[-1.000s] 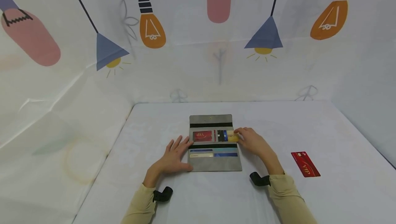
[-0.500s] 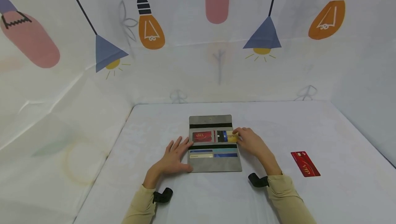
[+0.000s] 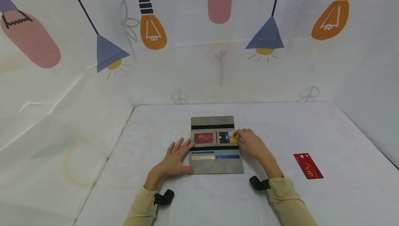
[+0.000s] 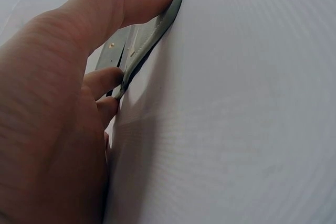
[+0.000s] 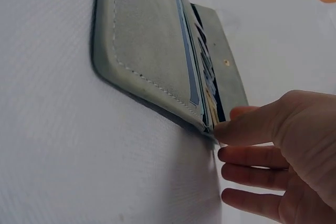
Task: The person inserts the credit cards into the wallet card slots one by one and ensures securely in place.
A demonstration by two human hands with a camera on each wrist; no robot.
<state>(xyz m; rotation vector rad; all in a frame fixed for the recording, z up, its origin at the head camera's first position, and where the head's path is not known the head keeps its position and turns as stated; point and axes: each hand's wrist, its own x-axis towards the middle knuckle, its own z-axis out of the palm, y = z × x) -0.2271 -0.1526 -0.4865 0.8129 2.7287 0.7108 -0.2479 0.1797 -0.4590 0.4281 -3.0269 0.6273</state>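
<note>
A grey wallet [image 3: 216, 166] lies unfolded on the white table, with several cards in its slots. My left hand [image 3: 175, 161] rests along its left side, fingers spread; the left wrist view has the thumb [image 4: 142, 1] on the wallet's edge. At the right side my right hand [image 3: 253, 143] pinches a yellow card [image 3: 231, 137] that sits mostly in an upper slot. The thumb covers the card's outer end in the right wrist view. Beside it shows a dark blue card [image 3: 223, 137]. A red VIP card [image 3: 204, 137] fills the upper left window.
Another red VIP card [image 3: 308, 166] lies loose on the table, right of my right arm. The lower pocket holds blue and cream cards [image 3: 202, 157]. A white printed sheet [image 3: 193, 73] walls off the back and left of the table [image 3: 212, 201].
My right hand has shifted slightly left, and the yellow card has slid a little further into its slot. The left hand and wallet stay in place.
</note>
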